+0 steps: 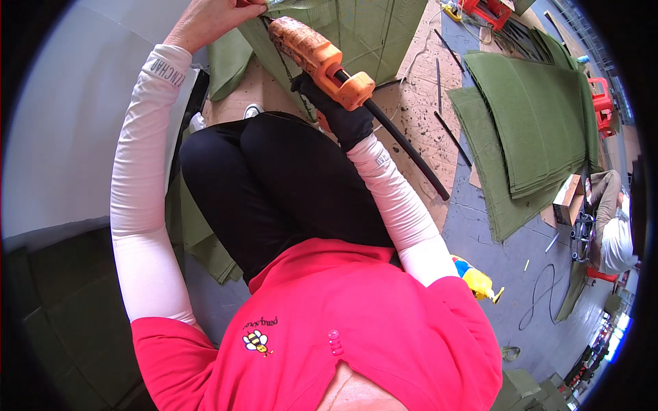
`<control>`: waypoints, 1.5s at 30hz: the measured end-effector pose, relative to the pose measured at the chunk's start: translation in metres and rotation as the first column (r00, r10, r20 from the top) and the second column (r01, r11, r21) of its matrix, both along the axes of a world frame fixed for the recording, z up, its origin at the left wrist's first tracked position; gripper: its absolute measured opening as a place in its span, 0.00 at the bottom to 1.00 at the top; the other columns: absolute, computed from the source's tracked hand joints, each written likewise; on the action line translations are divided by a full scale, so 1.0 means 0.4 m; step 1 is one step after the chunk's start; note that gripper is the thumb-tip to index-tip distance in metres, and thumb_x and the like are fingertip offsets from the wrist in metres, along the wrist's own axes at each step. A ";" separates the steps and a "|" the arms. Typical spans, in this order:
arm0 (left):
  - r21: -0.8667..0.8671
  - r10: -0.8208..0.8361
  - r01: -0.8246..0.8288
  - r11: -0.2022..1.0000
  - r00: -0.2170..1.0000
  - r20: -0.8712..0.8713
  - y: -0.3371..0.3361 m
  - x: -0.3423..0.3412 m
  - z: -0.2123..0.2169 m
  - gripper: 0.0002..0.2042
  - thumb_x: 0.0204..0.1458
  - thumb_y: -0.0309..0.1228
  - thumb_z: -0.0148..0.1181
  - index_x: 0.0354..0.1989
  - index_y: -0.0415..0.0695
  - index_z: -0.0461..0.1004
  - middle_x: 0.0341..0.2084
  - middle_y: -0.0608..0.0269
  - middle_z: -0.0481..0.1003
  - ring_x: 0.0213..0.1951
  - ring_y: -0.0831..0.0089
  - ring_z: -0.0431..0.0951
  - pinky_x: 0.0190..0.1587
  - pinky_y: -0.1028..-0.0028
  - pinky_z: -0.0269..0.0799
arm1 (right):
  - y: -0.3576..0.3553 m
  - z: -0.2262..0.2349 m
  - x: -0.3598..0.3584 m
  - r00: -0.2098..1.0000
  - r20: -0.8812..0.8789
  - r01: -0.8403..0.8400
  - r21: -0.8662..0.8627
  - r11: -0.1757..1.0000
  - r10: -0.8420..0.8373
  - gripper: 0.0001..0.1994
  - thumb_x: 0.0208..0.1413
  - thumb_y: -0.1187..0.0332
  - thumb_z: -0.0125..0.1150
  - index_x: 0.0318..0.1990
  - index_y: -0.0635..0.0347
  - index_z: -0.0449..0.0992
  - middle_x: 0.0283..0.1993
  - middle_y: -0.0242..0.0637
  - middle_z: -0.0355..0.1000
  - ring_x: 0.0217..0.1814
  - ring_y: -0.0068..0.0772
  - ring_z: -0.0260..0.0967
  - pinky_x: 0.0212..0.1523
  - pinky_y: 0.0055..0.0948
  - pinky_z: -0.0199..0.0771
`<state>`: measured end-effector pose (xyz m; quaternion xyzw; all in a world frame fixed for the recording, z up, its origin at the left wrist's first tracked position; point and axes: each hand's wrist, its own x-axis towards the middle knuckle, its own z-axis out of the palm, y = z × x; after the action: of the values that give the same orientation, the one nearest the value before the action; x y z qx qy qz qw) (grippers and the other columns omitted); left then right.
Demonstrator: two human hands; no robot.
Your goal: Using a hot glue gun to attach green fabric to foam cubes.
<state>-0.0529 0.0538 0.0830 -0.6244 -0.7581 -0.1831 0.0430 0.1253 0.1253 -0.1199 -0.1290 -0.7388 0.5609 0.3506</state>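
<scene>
Glue gun (301, 44), one; inserted stick (410, 152), one.

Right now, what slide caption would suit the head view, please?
A gloved right hand holds an orange glue gun beside green mesh material, the left hand near the tool's tip.

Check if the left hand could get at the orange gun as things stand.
Likely yes: the left hand is close to the front end of the orange gun, with nothing evident between them. The right hand grips it, though, and the left's fingertips seem busy beside the green mesh panel.
</scene>
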 end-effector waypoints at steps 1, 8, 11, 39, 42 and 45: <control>0.001 0.001 -0.001 1.000 1.000 0.001 0.000 0.001 0.001 0.09 0.40 0.30 0.58 0.27 0.37 0.78 0.20 0.53 0.76 0.22 0.71 0.77 0.28 0.74 0.71 | 0.002 -0.001 -0.003 0.999 0.026 0.030 0.026 0.999 -0.030 0.12 0.51 0.69 0.57 0.43 0.42 0.78 0.29 0.27 0.68 0.28 0.22 0.62 0.32 0.24 0.66; -0.017 -0.002 0.002 1.000 1.000 0.015 -0.001 0.003 0.006 0.09 0.40 0.30 0.58 0.27 0.37 0.78 0.20 0.53 0.76 0.21 0.72 0.77 0.28 0.75 0.71 | -0.005 0.011 0.003 0.998 -0.036 0.046 0.117 0.992 -0.042 0.11 0.50 0.66 0.59 0.43 0.45 0.77 0.30 0.27 0.69 0.29 0.23 0.63 0.32 0.24 0.65; -0.021 -0.009 0.010 1.000 1.000 0.018 -0.001 0.001 0.005 0.09 0.40 0.30 0.58 0.27 0.37 0.78 0.20 0.53 0.76 0.21 0.72 0.77 0.28 0.75 0.70 | -0.003 0.019 0.006 0.994 -0.101 0.062 0.106 0.992 -0.051 0.12 0.51 0.67 0.58 0.44 0.41 0.77 0.31 0.27 0.69 0.29 0.24 0.63 0.32 0.25 0.66; -0.016 -0.012 0.012 1.000 1.000 -0.001 -0.009 0.004 0.004 0.09 0.40 0.31 0.58 0.27 0.38 0.78 0.20 0.54 0.76 0.21 0.72 0.77 0.27 0.75 0.71 | 0.022 -0.060 -0.004 0.987 0.015 0.134 0.475 0.870 -0.160 0.25 0.39 0.80 0.57 0.45 0.36 0.75 0.45 0.34 0.70 0.44 0.40 0.69 0.41 0.32 0.70; 0.000 -0.034 0.034 0.999 0.999 -0.004 -0.009 0.000 0.004 0.09 0.40 0.31 0.58 0.27 0.38 0.78 0.20 0.53 0.76 0.21 0.71 0.77 0.27 0.75 0.71 | 0.016 -0.048 -0.009 0.985 -0.075 0.173 0.416 0.893 -0.156 0.14 0.38 0.73 0.64 0.35 0.48 0.72 0.33 0.33 0.66 0.32 0.35 0.64 0.32 0.30 0.66; -0.022 -0.031 0.031 0.999 1.000 -0.001 -0.004 -0.005 0.003 0.09 0.40 0.31 0.59 0.27 0.39 0.78 0.20 0.53 0.76 0.21 0.71 0.77 0.28 0.74 0.71 | 0.014 -0.046 -0.010 0.970 -0.160 0.231 0.389 0.892 -0.182 0.15 0.38 0.65 0.71 0.27 0.59 0.70 0.22 0.32 0.62 0.21 0.29 0.61 0.24 0.27 0.63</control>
<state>-0.0550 0.0521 0.0843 -0.6366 -0.7504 -0.1749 0.0338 0.1214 0.1310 -0.1382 -0.0977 -0.7984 0.3622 0.4709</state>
